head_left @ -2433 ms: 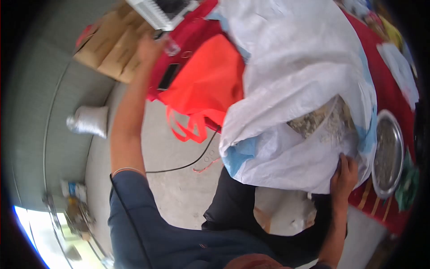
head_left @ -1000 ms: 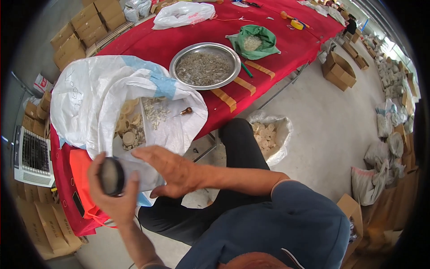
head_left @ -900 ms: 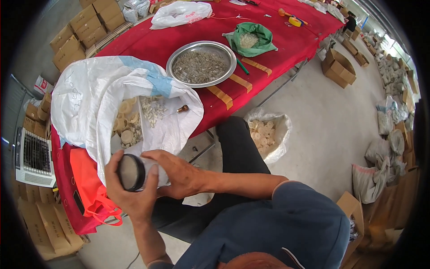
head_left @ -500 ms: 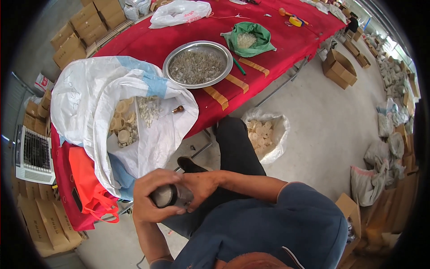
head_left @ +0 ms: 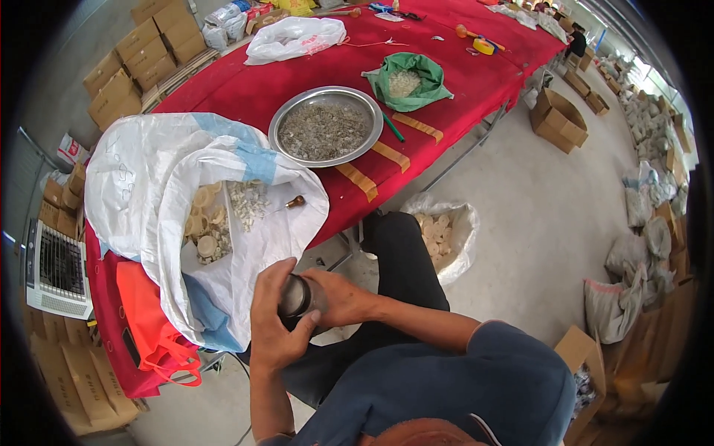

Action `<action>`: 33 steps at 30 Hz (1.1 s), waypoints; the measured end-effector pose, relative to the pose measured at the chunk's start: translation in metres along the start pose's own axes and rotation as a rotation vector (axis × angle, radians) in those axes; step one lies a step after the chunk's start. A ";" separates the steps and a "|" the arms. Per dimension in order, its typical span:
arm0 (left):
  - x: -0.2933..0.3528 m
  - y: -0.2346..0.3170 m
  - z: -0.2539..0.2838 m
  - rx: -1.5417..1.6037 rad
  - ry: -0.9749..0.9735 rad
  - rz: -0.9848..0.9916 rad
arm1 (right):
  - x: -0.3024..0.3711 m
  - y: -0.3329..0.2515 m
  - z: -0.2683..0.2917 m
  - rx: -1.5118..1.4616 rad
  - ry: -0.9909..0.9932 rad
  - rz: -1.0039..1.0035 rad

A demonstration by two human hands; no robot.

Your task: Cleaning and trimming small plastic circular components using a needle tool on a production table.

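Between my two hands, above my lap, is a short round grey container [head_left: 295, 294] with a dark rim. My left hand [head_left: 274, 321] is wrapped round its left side, fingers over the far edge and thumb on the near side. My right hand [head_left: 343, 299] grips the container from the right, with part of its fingers hidden. Just beyond them lies an open white woven sack [head_left: 152, 160], holding pale round plastic caps [head_left: 207, 245] and small white pieces [head_left: 247, 204]. A wooden-handled pointed tool [head_left: 296, 201] rests on the sack's fabric.
A steel basin [head_left: 277, 128] of small greyish pieces and a green bag [head_left: 428, 88] stand on the red-covered table [head_left: 223, 89]. A plastic bag [head_left: 467, 236] of pale discs is on the floor beyond my knee. A red bag [head_left: 140, 301] hangs at the table's left edge.
Both hands have shifted to the right and slightly up with the container, which is turned differently in them. My left thumb now lies along its near side. The view has tilted a little upward.
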State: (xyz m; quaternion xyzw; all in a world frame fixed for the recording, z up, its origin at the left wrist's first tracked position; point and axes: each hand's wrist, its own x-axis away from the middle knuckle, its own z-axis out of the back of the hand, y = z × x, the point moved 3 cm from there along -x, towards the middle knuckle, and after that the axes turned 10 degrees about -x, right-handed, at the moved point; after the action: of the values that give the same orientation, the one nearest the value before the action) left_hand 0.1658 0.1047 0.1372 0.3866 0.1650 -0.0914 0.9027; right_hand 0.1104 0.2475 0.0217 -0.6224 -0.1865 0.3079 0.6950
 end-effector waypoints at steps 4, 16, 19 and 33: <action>-0.006 -0.013 0.000 0.095 -0.161 -0.096 | 0.008 0.005 0.019 -0.025 -0.024 -0.035; -0.016 -0.031 -0.014 -0.125 0.265 0.171 | 0.022 0.015 0.031 0.236 0.193 -0.039; -0.006 -0.047 -0.008 0.317 0.264 0.321 | 0.023 -0.011 0.052 0.223 0.316 0.104; 0.012 -0.039 -0.027 0.495 0.076 0.372 | 0.025 -0.207 0.138 0.304 0.440 1.141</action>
State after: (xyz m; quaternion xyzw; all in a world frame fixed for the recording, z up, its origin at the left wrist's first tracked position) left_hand 0.1597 0.0976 0.0892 0.6213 0.0976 0.0524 0.7757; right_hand 0.0811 0.3605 0.2433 -0.5669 0.3681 0.5179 0.5243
